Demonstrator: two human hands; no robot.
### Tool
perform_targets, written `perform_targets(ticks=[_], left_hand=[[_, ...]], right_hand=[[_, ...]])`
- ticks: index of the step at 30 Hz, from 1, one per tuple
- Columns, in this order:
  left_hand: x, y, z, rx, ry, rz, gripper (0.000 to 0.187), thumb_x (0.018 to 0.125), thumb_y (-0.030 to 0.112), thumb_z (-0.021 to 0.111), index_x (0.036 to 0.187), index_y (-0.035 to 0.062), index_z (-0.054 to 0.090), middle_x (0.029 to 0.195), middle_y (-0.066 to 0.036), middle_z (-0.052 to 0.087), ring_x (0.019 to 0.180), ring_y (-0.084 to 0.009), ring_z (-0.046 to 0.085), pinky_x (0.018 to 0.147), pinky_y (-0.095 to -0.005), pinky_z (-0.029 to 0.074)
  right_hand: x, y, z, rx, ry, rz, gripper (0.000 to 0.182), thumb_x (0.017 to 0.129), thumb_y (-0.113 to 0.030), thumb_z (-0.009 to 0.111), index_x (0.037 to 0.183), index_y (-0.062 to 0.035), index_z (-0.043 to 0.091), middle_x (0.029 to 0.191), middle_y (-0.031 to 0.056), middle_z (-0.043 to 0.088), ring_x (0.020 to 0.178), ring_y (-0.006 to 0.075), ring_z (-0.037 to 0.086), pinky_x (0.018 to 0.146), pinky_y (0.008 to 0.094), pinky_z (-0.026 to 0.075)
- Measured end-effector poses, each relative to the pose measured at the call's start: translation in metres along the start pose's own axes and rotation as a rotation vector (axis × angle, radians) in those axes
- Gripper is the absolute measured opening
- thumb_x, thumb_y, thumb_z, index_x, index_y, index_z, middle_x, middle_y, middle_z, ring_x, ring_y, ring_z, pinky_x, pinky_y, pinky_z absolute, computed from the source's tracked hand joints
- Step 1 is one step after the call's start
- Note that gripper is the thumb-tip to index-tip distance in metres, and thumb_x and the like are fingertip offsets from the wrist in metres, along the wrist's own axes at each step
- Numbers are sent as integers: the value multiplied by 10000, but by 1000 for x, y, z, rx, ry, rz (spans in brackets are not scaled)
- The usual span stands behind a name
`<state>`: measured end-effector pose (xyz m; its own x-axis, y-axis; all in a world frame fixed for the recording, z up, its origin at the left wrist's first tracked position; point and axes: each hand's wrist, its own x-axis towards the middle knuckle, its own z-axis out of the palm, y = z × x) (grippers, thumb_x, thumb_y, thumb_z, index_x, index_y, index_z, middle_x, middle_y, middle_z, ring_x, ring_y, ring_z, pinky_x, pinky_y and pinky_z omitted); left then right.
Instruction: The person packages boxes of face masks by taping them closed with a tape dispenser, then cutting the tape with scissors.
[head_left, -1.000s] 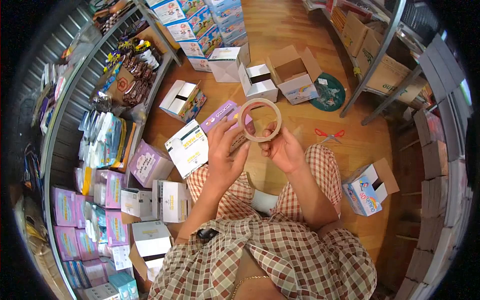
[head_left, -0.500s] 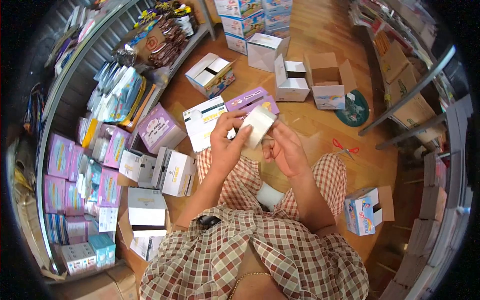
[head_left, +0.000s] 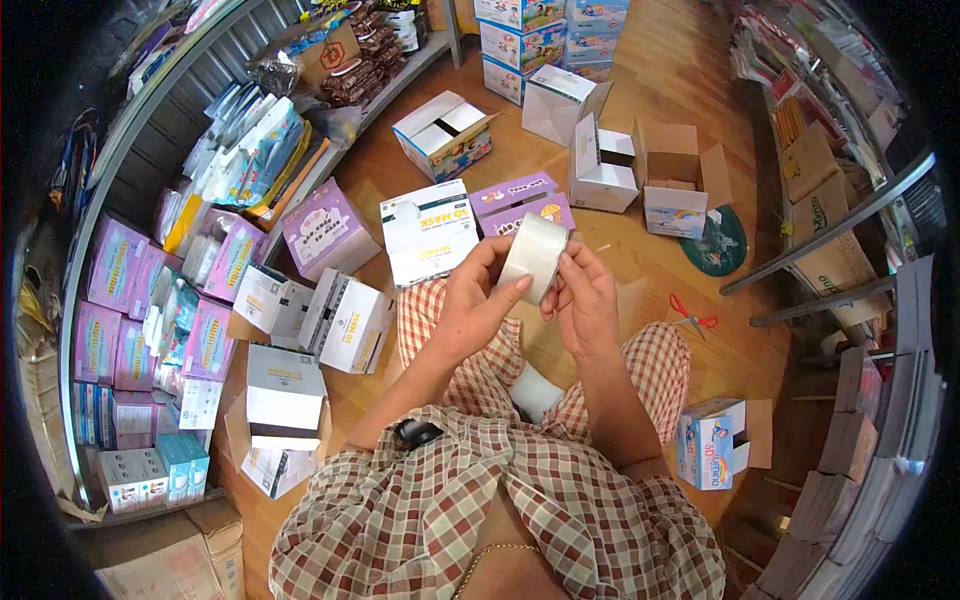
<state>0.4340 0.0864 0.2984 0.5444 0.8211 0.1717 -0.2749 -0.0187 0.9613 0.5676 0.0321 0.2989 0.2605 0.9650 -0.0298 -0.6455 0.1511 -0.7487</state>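
A wide roll of clear packing tape point(head_left: 537, 250) is held up in front of my lap. My left hand point(head_left: 482, 305) grips its left side, thumb across the near face. On the other side, my right hand point(head_left: 584, 298) has its thumb and fingertips pinched at the roll's right edge. Just beyond the tape lie a white mask box point(head_left: 428, 232) with yellow lettering and a purple box point(head_left: 515, 203), partly covered by the roll. Red-handled scissors point(head_left: 693, 316) rest on the floor beyond my right knee.
Opened cartons stand around me, among them a carton with a rainbow print point(head_left: 676, 218) and a blue box point(head_left: 712, 447). A metal shelf point(head_left: 400, 85) with mask packs runs along the left. Stacked boxes point(head_left: 522, 50) stand at the back. A green round lid-like disc point(head_left: 716, 245) lies right.
The roll of tape has been turned more upright. My right hand's fingers have come up from below and closed against the roll's right edge. The camera view has shifted slightly.
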Motion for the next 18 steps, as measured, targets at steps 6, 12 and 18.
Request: perform_targets(ticks=[6,12,18], left_hand=[[0,1,-2,32,3,25,308,819,29,585,1106,-19,486,1001,-74,570,932,-137,538,830,-280,425],[5,3,-10,-140,28,-64,280,832,49,570,1095,-9,494,1008,-73,575,910,-138,543,841,-280,419],[14,15,-18,-688,129,-167,284,856,141,550,1084,-11,476,897,-60,541,803,-155,528,824,-333,430]], right_hand=[[0,3,-3,-50,4,-9,123,874,-103,543,962,-17,542,788,49,603,520,73,525,432,187,416],[-8,4,12,-515,-71,-261,274,752,34,634,1010,17,544,915,67,573,580,84,530,493,194,424],[-7,-22,9,-1035,-45,-832,219,724,17,659,933,3,594,878,83,567,657,116,564,551,220,457]])
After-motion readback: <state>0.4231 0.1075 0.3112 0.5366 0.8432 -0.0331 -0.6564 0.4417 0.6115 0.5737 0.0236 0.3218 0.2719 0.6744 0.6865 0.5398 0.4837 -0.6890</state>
